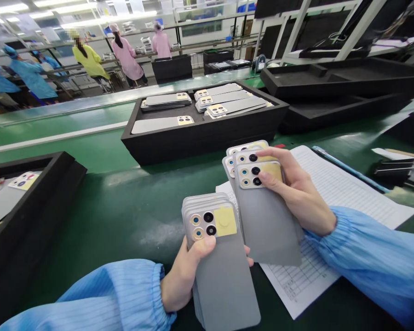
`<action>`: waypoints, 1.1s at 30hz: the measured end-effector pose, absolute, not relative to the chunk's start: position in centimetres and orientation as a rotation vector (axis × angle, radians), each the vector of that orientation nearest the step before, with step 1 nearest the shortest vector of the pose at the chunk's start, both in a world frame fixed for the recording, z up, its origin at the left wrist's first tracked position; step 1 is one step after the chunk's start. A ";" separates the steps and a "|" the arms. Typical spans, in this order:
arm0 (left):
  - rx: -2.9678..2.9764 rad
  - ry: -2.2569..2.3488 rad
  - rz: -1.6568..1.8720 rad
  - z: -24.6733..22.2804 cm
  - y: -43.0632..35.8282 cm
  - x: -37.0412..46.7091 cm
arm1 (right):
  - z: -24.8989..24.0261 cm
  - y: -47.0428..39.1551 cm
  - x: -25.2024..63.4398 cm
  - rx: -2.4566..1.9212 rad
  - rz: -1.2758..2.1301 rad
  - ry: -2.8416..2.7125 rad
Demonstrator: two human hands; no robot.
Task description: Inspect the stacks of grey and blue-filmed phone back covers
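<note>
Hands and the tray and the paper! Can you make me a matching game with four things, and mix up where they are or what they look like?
Things:
1. Left hand
2. Right hand
3. Paper
4. Middle tray

Clues:
A. White, with printed rows
B. Fingers on the camera end of the back stack, which overlaps the paper
C. Black, with grey phone-shaped panels inside
D. Gripping the front stack, closest to the picture's bottom edge

Right pairs: 1-D, 2-B, 3-A, 4-C
</note>
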State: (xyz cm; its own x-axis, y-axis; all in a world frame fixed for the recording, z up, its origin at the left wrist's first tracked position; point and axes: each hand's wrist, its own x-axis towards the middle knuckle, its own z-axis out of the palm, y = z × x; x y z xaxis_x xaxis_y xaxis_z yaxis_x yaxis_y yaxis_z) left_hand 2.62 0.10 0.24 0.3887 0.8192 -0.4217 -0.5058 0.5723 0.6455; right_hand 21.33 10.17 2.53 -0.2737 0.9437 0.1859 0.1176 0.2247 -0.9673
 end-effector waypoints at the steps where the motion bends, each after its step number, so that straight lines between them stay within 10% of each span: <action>1: 0.462 0.792 0.882 0.2 0.1 2.6 | 2.4 10.0 21.2 -1.004 1.143 -1.647; 33: 0.324 0.502 0.886 -0.7 0.0 2.2 | 2.6 6.4 19.1 -0.973 1.715 -1.764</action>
State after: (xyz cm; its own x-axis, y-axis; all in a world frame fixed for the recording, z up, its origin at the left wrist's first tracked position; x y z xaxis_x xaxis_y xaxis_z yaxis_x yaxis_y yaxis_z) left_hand 2.19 0.04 -0.68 0.5291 0.8006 -0.2813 -0.6527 0.5958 0.4680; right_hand 19.07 6.41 2.57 -0.6252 0.7694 -0.1309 0.1528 -0.0438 -0.9873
